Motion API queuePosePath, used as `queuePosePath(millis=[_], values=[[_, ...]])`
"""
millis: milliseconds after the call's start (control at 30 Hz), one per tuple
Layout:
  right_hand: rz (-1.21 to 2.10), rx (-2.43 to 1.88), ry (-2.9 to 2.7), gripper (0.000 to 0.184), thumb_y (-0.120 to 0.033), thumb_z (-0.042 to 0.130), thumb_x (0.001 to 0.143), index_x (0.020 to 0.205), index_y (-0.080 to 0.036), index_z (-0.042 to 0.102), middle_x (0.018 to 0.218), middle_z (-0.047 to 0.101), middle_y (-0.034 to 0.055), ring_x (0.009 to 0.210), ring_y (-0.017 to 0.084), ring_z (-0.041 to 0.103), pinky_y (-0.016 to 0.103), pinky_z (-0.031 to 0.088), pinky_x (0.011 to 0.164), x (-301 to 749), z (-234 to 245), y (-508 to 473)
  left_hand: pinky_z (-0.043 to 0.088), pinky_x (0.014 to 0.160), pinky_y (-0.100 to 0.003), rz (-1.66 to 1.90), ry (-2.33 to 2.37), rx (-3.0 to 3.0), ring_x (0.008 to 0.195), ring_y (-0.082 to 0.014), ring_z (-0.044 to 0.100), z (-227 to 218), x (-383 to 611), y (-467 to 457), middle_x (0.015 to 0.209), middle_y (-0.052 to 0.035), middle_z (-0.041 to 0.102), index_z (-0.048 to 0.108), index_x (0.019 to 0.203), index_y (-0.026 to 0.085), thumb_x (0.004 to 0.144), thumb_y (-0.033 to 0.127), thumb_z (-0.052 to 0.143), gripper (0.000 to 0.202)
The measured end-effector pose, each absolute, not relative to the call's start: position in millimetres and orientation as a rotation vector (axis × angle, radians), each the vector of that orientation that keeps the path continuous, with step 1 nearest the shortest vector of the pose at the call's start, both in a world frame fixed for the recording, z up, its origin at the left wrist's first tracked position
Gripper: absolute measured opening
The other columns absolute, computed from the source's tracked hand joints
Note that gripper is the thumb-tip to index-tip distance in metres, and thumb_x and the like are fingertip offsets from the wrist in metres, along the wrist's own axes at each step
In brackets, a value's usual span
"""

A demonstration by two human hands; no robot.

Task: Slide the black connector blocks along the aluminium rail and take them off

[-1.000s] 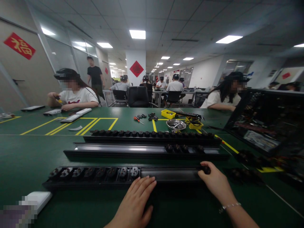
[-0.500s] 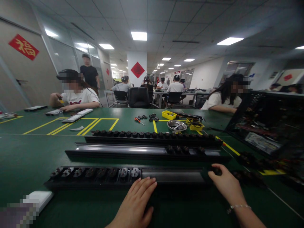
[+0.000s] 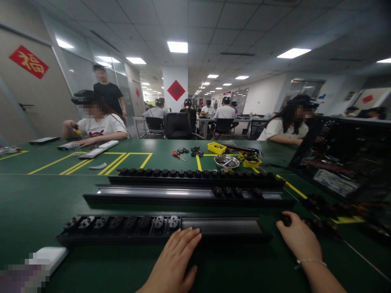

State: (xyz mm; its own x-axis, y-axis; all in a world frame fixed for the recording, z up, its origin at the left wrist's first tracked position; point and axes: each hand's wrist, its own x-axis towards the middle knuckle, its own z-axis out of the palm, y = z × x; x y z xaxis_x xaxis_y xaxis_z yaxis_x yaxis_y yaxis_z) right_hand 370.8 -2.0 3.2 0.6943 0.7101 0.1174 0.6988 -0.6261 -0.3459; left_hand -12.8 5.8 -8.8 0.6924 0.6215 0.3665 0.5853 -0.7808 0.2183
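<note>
A long black socket rail (image 3: 220, 227) lies nearest me on the green table (image 3: 36, 203), with several socket modules in its left half and an empty channel on the right. My left hand (image 3: 175, 260) rests flat on the rail's front edge, fingers stretched out. My right hand (image 3: 297, 238) is past the rail's right end, its fingers closed on a small black socket module (image 3: 285, 219) on the table.
Two more black rails (image 3: 195, 179) (image 3: 183, 196) lie behind. Loose black modules (image 3: 320, 203) sit at the right beside an open black case (image 3: 342, 158). Further back are a metal bowl (image 3: 226, 161), yellow trays (image 3: 216, 147) and a screwdriver (image 3: 177, 155). Other people sit around the tables.
My right hand has moved right, off the near rail's end, to a loose black module on the table. The left hand has stayed put. A standing person at the back left has walked left.
</note>
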Motion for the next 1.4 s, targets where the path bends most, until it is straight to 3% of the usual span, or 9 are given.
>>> queuePosePath(millis=[400, 533, 667, 833, 1000, 1133, 1300, 1400], values=[[-0.496, -2.417, -1.248, 0.044, -0.035, 0.034, 0.080, 0.108, -0.011, 0.057, 0.109, 0.060, 0.0157, 0.101, 0.030, 0.055, 0.043, 0.043, 0.086, 387, -15, -4, 0.036, 0.104, -0.047, 0.699, 1.006, 2.789, 0.126, -0.0210, 0.040, -5, -12, 4, 0.138, -0.0018, 0.044, 0.032, 0.135, 0.027, 0.069, 0.009, 0.051, 0.072], [-0.715, -2.201, -1.293, 0.039, -0.034, 0.037, 0.081, 0.105, -0.012, 0.058, 0.114, 0.058, 0.0154, 0.110, 0.031, 0.049, 0.046, 0.041, 0.090, 370, -9, -2, 0.039, 0.103, -0.044, 0.796, 0.985, 2.800, 0.122, -0.0187, 0.044, -2, -12, 3, 0.131, -0.0011, 0.051, 0.042, 0.128, 0.026, 0.072, 0.008, 0.048, 0.060], [-0.871, -1.841, -1.449, 0.033, -0.026, 0.041, 0.080, 0.105, -0.014, 0.057, 0.114, 0.058, 0.0136, 0.116, 0.029, 0.046, 0.047, 0.036, 0.096, 326, 1, 2, 0.040, 0.100, -0.040, 1.170, 1.057, 2.795, 0.120, -0.0176, 0.046, 3, -18, 5, 0.117, -0.0002, 0.060, 0.055, 0.110, 0.026, 0.077, 0.006, 0.044, 0.040], [-0.748, -1.496, -1.782, 0.031, -0.020, 0.045, 0.079, 0.108, -0.017, 0.056, 0.116, 0.059, 0.0096, 0.116, 0.024, 0.047, 0.044, 0.034, 0.100, 247, 11, 5, 0.031, 0.101, -0.047, 1.542, 1.545, 2.605, 0.119, -0.0239, 0.046, 10, -37, 18, 0.114, -0.0033, 0.061, 0.058, 0.105, 0.026, 0.079, 0.012, 0.048, 0.032], [-0.395, -1.361, -1.974, 0.036, -0.014, 0.042, 0.078, 0.110, -0.017, 0.057, 0.115, 0.060, 0.0086, 0.115, 0.022, 0.048, 0.043, 0.037, 0.099, 164, 17, 7, 0.026, 0.103, -0.049, 1.447, 1.752, 2.501, 0.120, -0.0252, 0.045, 9, -45, 28, 0.113, -0.0040, 0.062, 0.062, 0.099, 0.026, 0.081, 0.017, 0.047, 0.025], [-0.161, -1.420, -1.934, 0.036, -0.018, 0.046, 0.077, 0.111, -0.016, 0.057, 0.114, 0.061, 0.0090, 0.111, 0.022, 0.050, 0.040, 0.037, 0.097, 111, 24, 17, 0.023, 0.104, -0.051, 1.377, 1.820, 2.451, 0.121, -0.0258, 0.044, 5, -45, 31, 0.115, -0.0042, 0.061, 0.062, 0.099, 0.025, 0.081, 0.018, 0.046, 0.025], [0.065, -1.674, -1.875, 0.016, -0.026, 0.050, 0.078, 0.084, -0.019, 0.063, 0.084, 0.065, 0.0053, 0.085, 0.021, 0.057, 0.035, 0.042, 0.082, 82, 28, 28, 0.030, 0.101, -0.049, 1.208, 1.792, 2.410, 0.114, -0.0233, 0.049, 2, -43, 36, 0.107, -0.0017, 0.064, 0.061, 0.097, 0.026, 0.082, 0.017, 0.046, 0.024], [0.055, -1.665, -1.840, 0.017, -0.027, 0.051, 0.078, 0.088, -0.020, 0.063, 0.087, 0.065, 0.0045, 0.088, 0.021, 0.056, 0.034, 0.039, 0.084, 80, 25, 28, 0.030, 0.101, -0.049, 1.193, 1.800, 2.400, 0.110, -0.0231, 0.052, 2, -42, 36, 0.104, -0.0025, 0.065, 0.061, 0.097, 0.024, 0.081, 0.016, 0.047, 0.023]])
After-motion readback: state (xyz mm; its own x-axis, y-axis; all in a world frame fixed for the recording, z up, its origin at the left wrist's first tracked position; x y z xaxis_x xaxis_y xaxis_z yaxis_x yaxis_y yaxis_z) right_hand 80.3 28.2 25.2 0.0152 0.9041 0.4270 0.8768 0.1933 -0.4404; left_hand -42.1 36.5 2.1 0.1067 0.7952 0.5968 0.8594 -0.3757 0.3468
